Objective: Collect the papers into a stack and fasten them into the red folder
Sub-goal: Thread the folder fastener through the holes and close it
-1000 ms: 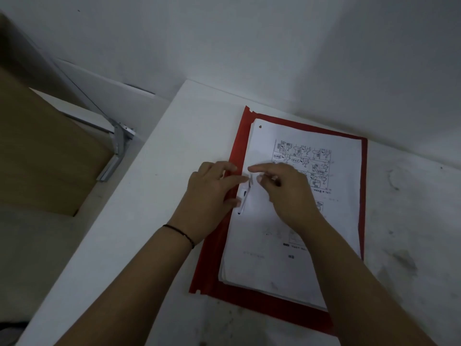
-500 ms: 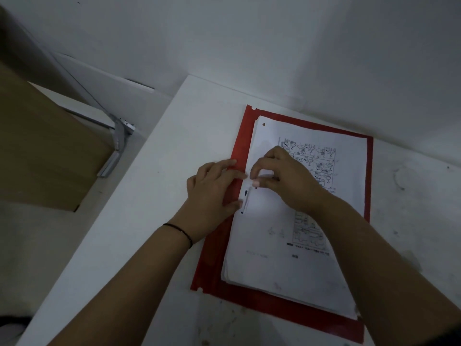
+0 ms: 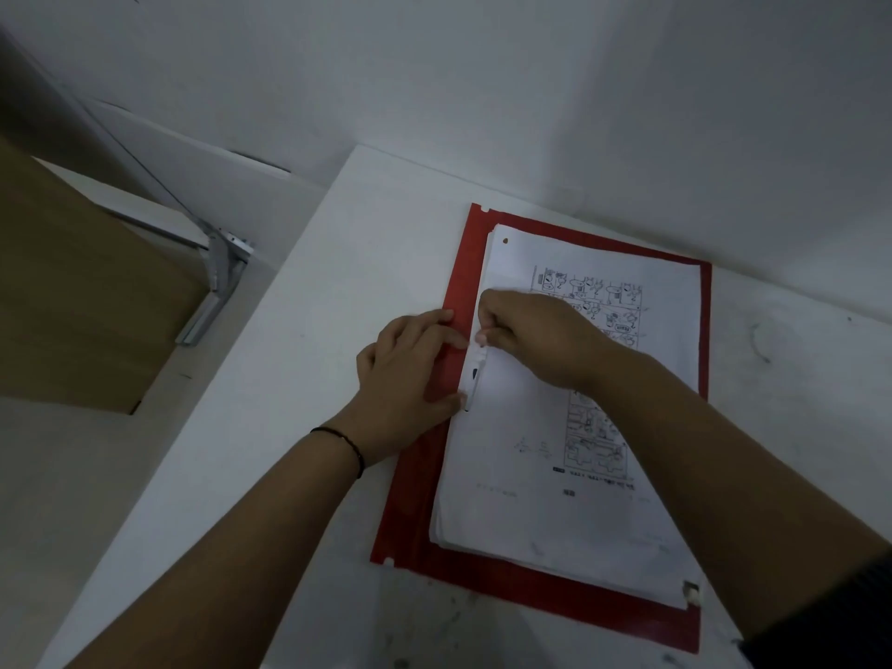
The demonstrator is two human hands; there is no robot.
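The red folder (image 3: 453, 292) lies open and flat on the white table, near the wall. A stack of white papers (image 3: 540, 485) sits on it, the top sheet printed with comic panels. A white fastener strip (image 3: 475, 374) runs along the stack's left edge. My left hand (image 3: 410, 379) rests on the folder's left margin, its fingertips and thumb touching the strip. My right hand (image 3: 531, 335) lies on the papers with curled fingers pinching the strip's upper end.
The white table (image 3: 299, 379) has its left edge beside a brown wooden panel (image 3: 72, 301) with a metal bracket (image 3: 217, 282). White walls close the corner behind the folder. Smudges mark the table on the right.
My right hand has slid up along the stack's left edge and curled its fingers tighter on the strip. My left hand has stayed on the folder margin. The camera has shifted slightly.
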